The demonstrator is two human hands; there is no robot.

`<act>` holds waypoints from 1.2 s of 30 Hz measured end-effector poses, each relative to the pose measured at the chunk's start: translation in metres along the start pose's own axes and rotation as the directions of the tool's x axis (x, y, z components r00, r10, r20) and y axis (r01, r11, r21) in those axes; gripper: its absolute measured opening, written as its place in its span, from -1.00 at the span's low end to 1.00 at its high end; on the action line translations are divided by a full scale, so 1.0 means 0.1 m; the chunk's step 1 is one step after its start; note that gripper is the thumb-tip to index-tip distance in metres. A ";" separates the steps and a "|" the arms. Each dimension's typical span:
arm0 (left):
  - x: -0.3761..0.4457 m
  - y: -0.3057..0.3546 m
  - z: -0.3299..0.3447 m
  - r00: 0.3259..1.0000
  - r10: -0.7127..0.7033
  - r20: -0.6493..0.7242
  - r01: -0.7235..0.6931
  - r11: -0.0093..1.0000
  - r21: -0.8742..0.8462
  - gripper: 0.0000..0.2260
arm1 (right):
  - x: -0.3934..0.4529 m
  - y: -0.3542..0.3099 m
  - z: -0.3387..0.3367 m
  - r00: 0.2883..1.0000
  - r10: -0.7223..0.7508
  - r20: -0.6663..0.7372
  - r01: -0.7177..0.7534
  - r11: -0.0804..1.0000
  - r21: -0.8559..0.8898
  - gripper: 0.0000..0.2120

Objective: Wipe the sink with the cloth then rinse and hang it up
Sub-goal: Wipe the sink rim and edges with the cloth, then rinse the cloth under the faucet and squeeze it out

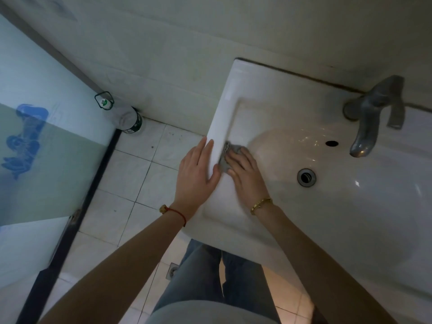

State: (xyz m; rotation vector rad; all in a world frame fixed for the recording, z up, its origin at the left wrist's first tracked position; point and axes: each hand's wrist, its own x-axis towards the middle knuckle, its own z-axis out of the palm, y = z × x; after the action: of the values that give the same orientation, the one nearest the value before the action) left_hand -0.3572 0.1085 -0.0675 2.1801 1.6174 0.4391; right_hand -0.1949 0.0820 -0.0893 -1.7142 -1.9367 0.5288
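A white ceramic sink (350,218) fills the right half of the head view, with a grey tap (371,118) at its back and a metal drain (306,177) in the bowl. My right hand (245,174) presses a small grey cloth (225,157) flat against the sink's left ledge, just inside the rim. Only the cloth's upper and left part shows past my fingers. My left hand (198,174) rests with straight fingers on the sink's left edge, beside the cloth.
A plastic bottle (127,118) with a green label stands on the tiled floor in the corner by the wall. A frosted glass door (46,148) with a dark frame runs along the left. A floor drain (172,271) lies below the sink front.
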 end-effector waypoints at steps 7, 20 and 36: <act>-0.02 0.06 -0.08 0.999 0.021 0.035 -0.024 0.993 0.112 -0.50 | -0.38 -0.07 -0.29 0.992 0.031 0.123 -0.015 0.991 -0.130 -0.64; 0.60 1.84 0.00 0.963 0.254 0.094 -0.188 0.875 -0.446 -0.73 | -1.02 0.95 -1.40 0.636 0.766 -0.096 -0.765 0.642 0.055 -0.68; 1.07 3.02 0.46 0.983 0.104 0.153 0.025 0.743 -0.669 -0.79 | -0.76 1.55 -1.78 0.820 0.570 -0.045 -0.556 0.814 0.169 -0.80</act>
State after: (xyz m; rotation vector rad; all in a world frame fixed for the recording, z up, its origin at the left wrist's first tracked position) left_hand -0.0524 0.1271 0.0407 1.6371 1.0742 0.6890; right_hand 0.0415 0.0204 -0.0466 -2.1668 -1.2565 0.7624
